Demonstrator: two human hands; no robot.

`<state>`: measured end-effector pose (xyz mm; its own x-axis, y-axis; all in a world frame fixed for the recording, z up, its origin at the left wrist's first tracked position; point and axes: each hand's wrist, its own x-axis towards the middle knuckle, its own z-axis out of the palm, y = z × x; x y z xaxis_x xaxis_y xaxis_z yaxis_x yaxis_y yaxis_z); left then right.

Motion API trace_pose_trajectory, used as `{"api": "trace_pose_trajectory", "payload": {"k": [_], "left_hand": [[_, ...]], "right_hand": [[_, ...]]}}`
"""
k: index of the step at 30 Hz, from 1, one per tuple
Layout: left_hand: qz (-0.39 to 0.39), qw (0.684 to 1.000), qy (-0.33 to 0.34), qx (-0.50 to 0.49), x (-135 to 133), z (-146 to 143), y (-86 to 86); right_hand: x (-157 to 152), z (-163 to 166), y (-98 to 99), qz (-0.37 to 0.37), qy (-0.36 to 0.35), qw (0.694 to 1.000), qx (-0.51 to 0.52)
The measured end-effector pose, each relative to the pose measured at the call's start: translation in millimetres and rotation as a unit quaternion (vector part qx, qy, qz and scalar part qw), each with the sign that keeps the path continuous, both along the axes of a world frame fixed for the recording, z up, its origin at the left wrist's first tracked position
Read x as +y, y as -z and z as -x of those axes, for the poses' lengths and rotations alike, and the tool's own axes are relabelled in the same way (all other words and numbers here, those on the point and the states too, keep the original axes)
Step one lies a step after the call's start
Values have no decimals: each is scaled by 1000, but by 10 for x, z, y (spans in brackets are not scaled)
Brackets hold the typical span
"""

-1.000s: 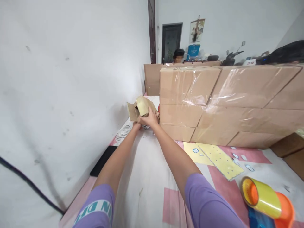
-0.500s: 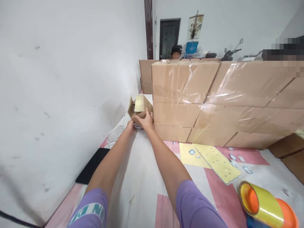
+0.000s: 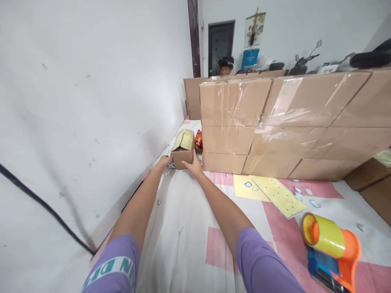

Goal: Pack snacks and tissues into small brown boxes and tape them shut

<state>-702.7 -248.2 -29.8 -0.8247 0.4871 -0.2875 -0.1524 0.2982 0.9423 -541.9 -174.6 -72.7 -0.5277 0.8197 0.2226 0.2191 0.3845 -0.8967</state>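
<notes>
Both arms reach far forward to a small cardboard box (image 3: 183,154) that sits on the white and pink cloth (image 3: 189,228), near the wall and just left of the stacked cartons (image 3: 275,126). The left hand (image 3: 163,162) rests against the box's left lower corner, the right hand (image 3: 194,167) against its front right corner, fingers spread on the cardboard, one to each side. The box's flaps stand partly up. A red packet (image 3: 198,140) lies behind it, yellow sheets (image 3: 271,193) to the right, and a tape dispenser (image 3: 331,248) nearer.
</notes>
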Motion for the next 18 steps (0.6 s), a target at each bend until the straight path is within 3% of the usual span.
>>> {"api": "trace_pose_trajectory", "payload": {"k": [5,8,11,14,16,18], "left_hand": [[-34,998,51,11,213,-136,-87],[-73,995,57,27,18,-186,-242],[-128,990,25,61,-592,-254,-458],[-181,978,-16,99,-1436,-484,-576],[-195,976,-16,101,-1905,-782,-518],[-193,978,18,78,-2150,-1179,-349]], "right_hand": [[75,-106,64,-1,-15,1000,24],[-64,-162,-111,-36,-23,999,28],[-400,-356,-445,-69,-72,994,38],[-935,-867,-707,-114,-165,977,74],[-1368,-1389,-719,-157,-203,964,69],[-1801,-1968,-591,-193,-200,960,40]]}}
